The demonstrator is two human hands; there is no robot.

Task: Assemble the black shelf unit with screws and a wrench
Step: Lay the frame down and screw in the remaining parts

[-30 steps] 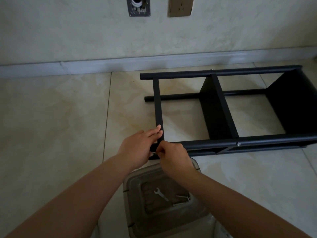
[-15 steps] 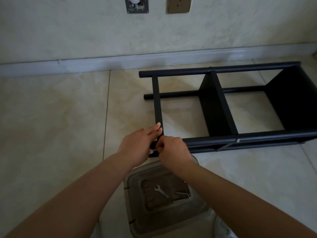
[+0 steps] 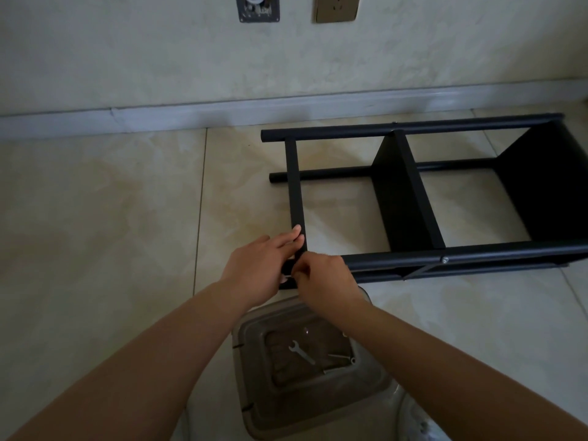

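Shelf unit: we see the black shelf unit [image 3: 423,198] lying on its side on the tiled floor [image 3: 95,233], filling the right half of the frame, its long tubes running left to right and a flat crossbar [image 3: 294,183] at its left end.
Left hand: our left hand [image 3: 257,265] sits at centre frame, forearm coming up from the lower left; its fingers lie straight along the lower end of the crossbar, pressing on it.
Right hand: our right hand [image 3: 324,278] is just beside the left, forearm entering from the lower right; its fingers are curled and pinched at the corner where crossbar meets the near tube. What they pinch is too small for us to tell.
Wrench: a small silver wrench [image 3: 300,353] lies in a clear plastic container [image 3: 251,354] at the bottom centre, below both hands, untouched.
Screw: one silver screw head [image 3: 444,259] shows on the near tube, right of our hands.
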